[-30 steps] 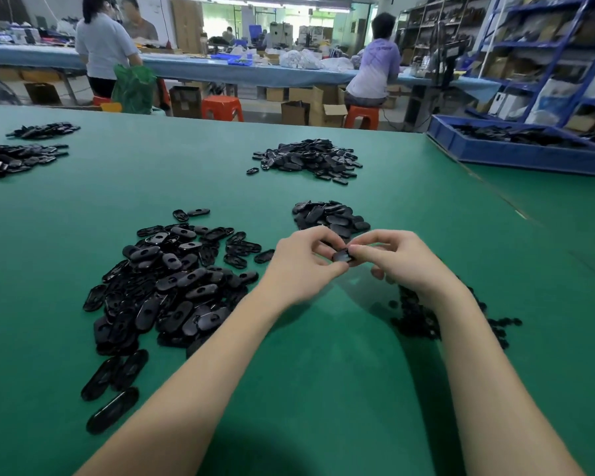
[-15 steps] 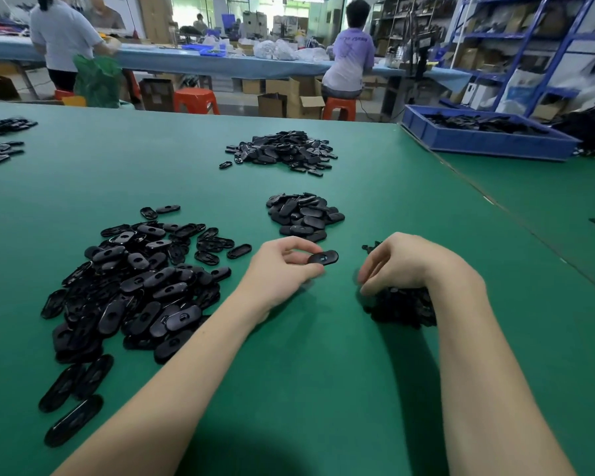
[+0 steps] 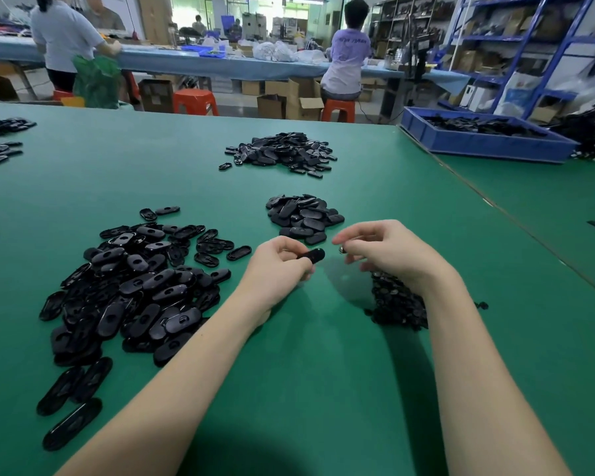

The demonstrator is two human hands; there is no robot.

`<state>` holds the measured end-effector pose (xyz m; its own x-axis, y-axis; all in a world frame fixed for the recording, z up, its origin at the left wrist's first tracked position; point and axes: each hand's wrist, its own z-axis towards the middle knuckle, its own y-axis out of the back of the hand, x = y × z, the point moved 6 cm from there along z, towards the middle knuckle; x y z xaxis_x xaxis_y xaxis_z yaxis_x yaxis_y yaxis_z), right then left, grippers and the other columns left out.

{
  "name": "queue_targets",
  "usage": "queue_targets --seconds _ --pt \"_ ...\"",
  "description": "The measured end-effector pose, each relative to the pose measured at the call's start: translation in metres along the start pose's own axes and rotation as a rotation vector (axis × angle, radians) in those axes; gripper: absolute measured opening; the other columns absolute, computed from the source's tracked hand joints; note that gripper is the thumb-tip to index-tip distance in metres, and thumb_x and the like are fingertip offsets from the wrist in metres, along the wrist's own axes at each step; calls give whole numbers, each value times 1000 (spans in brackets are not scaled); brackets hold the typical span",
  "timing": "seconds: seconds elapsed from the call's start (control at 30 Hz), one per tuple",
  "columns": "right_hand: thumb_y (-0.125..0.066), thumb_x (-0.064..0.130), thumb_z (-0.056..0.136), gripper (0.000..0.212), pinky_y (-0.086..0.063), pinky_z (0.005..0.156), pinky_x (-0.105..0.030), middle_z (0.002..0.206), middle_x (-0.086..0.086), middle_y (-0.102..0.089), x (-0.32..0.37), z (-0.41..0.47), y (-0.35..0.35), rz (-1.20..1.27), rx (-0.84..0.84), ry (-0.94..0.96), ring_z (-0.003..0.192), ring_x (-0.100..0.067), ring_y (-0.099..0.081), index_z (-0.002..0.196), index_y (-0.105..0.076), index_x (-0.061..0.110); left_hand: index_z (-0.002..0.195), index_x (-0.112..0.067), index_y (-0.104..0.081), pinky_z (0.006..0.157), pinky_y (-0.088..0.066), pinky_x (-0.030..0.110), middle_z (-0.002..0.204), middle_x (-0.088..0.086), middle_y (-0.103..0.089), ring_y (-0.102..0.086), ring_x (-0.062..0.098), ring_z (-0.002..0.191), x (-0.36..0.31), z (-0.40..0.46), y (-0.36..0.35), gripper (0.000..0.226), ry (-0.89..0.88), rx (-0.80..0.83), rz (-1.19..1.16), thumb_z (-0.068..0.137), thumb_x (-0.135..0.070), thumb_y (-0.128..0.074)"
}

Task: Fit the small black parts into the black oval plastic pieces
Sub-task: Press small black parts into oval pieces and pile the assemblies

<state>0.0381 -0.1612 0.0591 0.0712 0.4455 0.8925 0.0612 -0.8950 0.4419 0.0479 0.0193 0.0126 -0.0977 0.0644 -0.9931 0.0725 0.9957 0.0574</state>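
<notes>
Left hand (image 3: pixel 278 266) gripping one oval piece (image 3: pixel 312 255), open end turned toward right hand (image 3: pixel 389 249), which pinches a small part (image 3: pixel 341 249), seemingly for insertion.

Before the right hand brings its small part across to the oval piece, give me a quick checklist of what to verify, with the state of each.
1. Oval piece held: ok, the left hand grips it above the green table.
2. Small part in hand: ok, the right hand pinches it between its fingers.
3. Gap between part and oval piece: ok, apart, nothing between them.
4. Oval piece's recess facing the part: cannot tell, too dark.
5. Which way round the small part sits: cannot tell, too small.
6. Supply: ok, pile of small parts under the right wrist, pile of oval pieces by the left forearm.
</notes>
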Motion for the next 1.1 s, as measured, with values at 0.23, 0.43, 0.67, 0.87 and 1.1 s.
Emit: queue_targets --seconds 0.23,0.43,0.67,0.87,1.1 --pt "-65 -1 94 16 -54 64 -18 83 -4 -70 0 5 -19 359 25 24 74 -12 -69 89 -74 12 89 -17 -66 52 -44 14 80 2 -74 -54 14 60 1 1 0 15 23 12 -133 84 -6 -76" --pt "-68 -6 89 15 -56 69 -19 77 -8 -71 -2 7 -25 437 -22 38 72 -15 -70 90 -73 8 110 -19 -73 69 -55 20 88 4 -78 -68 13 73 -7 -2 -2 31 -64 56 -193 85 0 -72" --pt "-76 2 84 11 -55 66 -18 77 1 -71 -5 8 -20 309 -64 39 71 -9 -66 88 -77 12 100 -10 -75 73 -57 17 88 7 -78 -75 14 79 -9 0 -1 28 -59 47 -319 94 9 -55" --pt "-75 11 88 9 -49 59 -14 84 1 -77 -1 7 -18 352 -92 46 71 -6 -68 90 -78 19 92 -7 -73 76 -59 21 85 9 -78 -76 20 85 -6 3 2 24 -59 0 -376 90 12 -58" --pt "-80 17 87 5 -41 57 -9 71 8 -68 6 7 -17 160 -153 146 59 1 -54 84 -78 22 89 -10 -72 68 -57 17 78 6 -77 -72 12 74 -5 4 4 13 -50 -26 -322 88 3 -70"
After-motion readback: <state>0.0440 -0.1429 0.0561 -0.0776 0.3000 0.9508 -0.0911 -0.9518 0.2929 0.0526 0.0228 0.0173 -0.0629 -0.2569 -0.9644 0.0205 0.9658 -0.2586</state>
